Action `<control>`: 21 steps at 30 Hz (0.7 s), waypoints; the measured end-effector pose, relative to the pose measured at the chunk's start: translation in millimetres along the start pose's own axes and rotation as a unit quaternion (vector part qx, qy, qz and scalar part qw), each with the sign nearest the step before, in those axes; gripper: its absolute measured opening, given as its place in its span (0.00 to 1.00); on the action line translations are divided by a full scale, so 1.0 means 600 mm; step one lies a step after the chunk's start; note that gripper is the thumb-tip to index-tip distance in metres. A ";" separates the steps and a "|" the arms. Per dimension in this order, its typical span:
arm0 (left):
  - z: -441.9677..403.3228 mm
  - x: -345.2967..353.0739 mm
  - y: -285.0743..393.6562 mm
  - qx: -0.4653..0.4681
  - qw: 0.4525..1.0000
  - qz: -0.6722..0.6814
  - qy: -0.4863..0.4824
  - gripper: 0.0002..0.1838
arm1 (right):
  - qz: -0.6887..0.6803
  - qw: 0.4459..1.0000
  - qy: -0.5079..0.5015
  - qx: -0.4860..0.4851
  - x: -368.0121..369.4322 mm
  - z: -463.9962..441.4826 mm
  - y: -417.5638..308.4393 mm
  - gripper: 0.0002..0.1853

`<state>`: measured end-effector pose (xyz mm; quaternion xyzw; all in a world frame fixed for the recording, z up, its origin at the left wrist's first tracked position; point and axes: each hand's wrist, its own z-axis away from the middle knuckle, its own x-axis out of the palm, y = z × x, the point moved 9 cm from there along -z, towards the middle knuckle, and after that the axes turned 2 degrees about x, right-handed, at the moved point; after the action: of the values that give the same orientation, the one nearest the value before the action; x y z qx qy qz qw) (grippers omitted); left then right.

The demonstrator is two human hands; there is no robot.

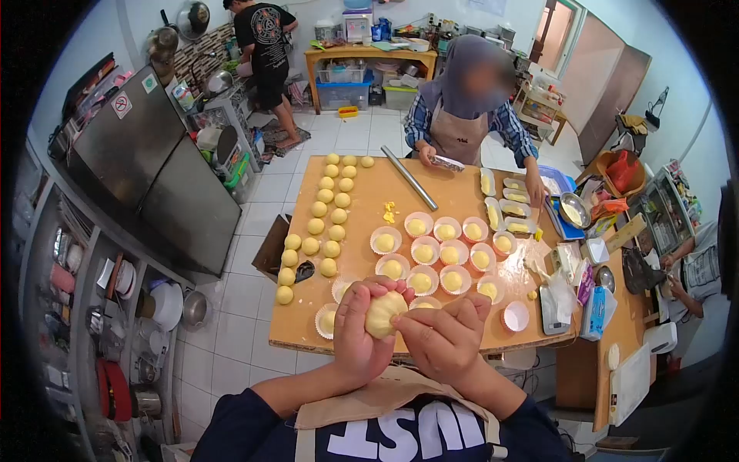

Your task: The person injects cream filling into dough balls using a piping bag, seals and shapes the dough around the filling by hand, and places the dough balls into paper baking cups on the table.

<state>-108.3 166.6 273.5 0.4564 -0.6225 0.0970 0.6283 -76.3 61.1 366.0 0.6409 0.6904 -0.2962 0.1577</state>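
Near the front edge of the table, my left hand (360, 327) cups a pale yellow dough ball (382, 314) with pleated folds in its surface. My right hand (448, 339) has its thumb and fingers closed at the ball's right edge, pinching the dough. Just beyond my hands stand several paper cups (423, 282) with round dough pieces in them. One white paper cup (516, 316) to the right has nothing in it. Rows of smooth dough balls (316, 209) lie along the table's left side.
A metal rolling pin (409, 178) lies across the far part of the wooden table (350, 254). Opposite me, a person in an apron (457, 135) holds a foil-like tray beside several filled oblong cups (514, 209). A scale (554, 309) sits at right.
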 end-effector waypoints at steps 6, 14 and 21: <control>-0.002 -0.007 0.010 -0.015 0.999 -0.029 0.010 0.16 | -0.047 0.998 -0.010 0.051 0.016 -0.005 0.007 0.13; -0.005 -0.025 -0.010 -0.034 0.998 0.001 0.047 0.14 | -0.118 0.988 -0.002 0.096 0.035 0.005 0.047 0.16; -0.009 -0.016 -0.106 -0.243 0.960 0.059 0.126 0.13 | -0.297 0.906 -0.061 0.295 0.082 0.035 0.180 0.32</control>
<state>-62.6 139.0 237.4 0.2362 -0.5693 0.0361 0.7867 19.6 87.7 298.1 0.4040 0.7187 -0.5583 -0.0921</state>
